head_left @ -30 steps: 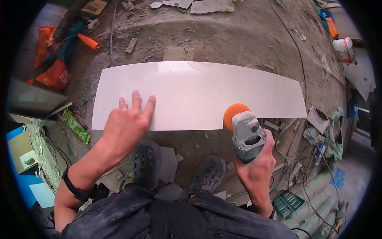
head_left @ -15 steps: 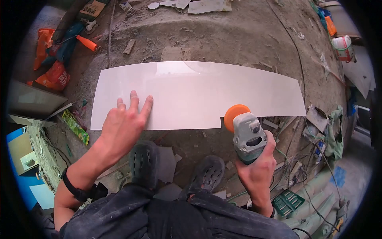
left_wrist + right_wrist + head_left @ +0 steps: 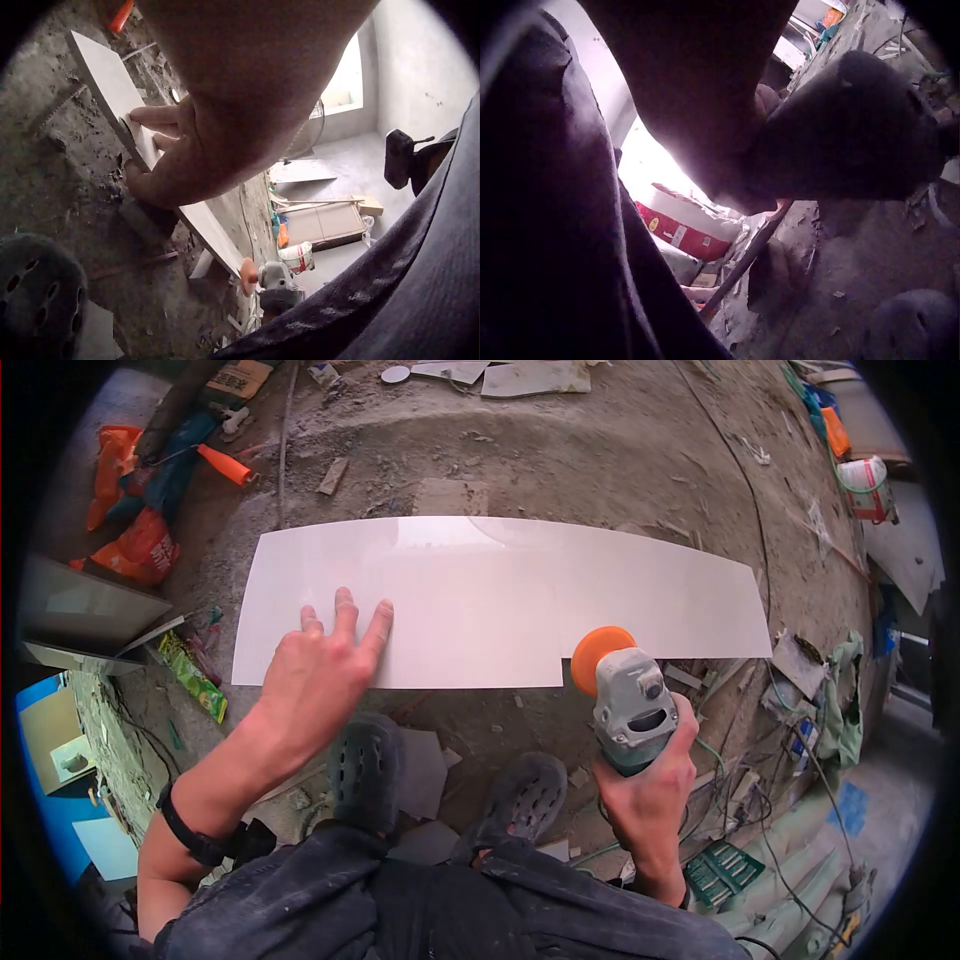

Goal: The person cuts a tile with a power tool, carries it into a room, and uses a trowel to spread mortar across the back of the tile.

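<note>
A long white panel (image 3: 470, 600) with a curved far edge and a stepped near edge lies across the head view. My left hand (image 3: 325, 670) holds its near edge at the left, several fingers spread on top; the left wrist view shows the thumb of this hand (image 3: 202, 142) against the edge side. My right hand (image 3: 650, 790) grips a grey grinder (image 3: 630, 700) with an orange disc (image 3: 603, 650) beside the panel's step, overlapping the edge in view. Whether disc and panel touch, I cannot tell. In the right wrist view the grinder body (image 3: 847, 127) is dark.
Two shoes (image 3: 365, 770) stand below the panel. Cords and a green tray (image 3: 723, 870) lie at the right, near scraps and a green cloth (image 3: 845, 695). Orange bags (image 3: 145, 550) and a green packet (image 3: 192, 675) are at the left; cut pieces (image 3: 535, 378) lie beyond.
The grinder in my right hand has shifted slightly to the right, and its disc is angled a little differently. My left hand keeps its place on the panel.
</note>
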### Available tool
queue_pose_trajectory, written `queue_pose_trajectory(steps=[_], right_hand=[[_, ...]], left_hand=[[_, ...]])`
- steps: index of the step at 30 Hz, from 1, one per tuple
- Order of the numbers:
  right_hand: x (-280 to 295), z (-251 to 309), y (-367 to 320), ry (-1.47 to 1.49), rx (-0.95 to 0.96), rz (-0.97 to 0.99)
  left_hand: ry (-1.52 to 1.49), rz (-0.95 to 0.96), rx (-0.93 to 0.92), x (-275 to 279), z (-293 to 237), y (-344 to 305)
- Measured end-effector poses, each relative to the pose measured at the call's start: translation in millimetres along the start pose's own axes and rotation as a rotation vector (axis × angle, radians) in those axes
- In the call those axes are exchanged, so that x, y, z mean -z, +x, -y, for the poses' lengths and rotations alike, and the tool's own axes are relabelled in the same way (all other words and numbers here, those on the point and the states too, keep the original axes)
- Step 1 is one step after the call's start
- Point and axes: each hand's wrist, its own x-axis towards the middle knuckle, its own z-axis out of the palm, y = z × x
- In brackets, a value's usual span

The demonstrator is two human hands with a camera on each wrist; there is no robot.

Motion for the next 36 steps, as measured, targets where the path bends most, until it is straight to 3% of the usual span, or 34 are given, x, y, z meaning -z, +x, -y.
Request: queue_pose_trajectory(steps=[6,15,23,29,35,36], right_hand=[[0,-9,-9,0.019,-0.066,-0.036],[-10,-24,-14,0.021,0.035,-0.054],[3,-40,-18,0.032,-0.078,-0.137],[-8,-28,-18,0.005,0.069,-0.069],[9,-56,-14,-0.026,0.025,-0.131],[12,-61,-12,0.019,-0.068,-0.164]], left_hand=[[-0.027,0.029,0.004,2,1,1],[-0.032,0.083,0.014,2,-1,1],[-0.009,0.07,-0.004,8,-2,1],[-0.034,0.078,-0.026,14,-2,3],[-0.095,0.123,0.0,20,-4,4],[-0.081,0.117,-0.003,19,-4,4]])
